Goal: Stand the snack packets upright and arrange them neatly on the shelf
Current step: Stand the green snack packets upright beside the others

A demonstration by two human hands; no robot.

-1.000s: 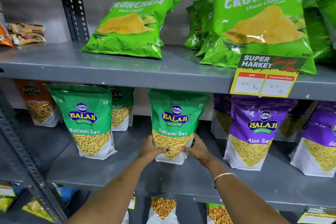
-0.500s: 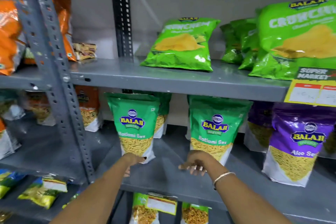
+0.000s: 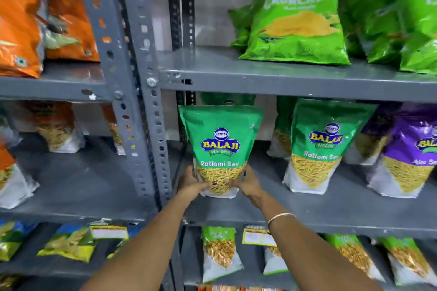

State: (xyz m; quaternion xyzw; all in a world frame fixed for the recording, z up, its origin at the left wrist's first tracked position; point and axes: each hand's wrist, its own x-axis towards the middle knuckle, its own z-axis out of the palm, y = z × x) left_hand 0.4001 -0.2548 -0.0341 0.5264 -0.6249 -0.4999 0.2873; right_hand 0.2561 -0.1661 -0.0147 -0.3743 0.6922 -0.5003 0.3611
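Here — green Ratlami Sev packet [image 3: 221,149] upright between both hands [image 3: 221,185].

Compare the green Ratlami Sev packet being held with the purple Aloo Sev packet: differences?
The held Ratlami Sev packet is green; the Aloo Sev packet is purple. The green one is gripped low by both hands, left hand and right hand; the purple one stands untouched. Both are upright Balaji pouches on the middle shelf.

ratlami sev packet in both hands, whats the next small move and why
Probably settle the Ratlami Sev packet square on the shelf and let go. The left hand and right hand grip its base; it looks upright, level with the next Ratlami Sev packet.
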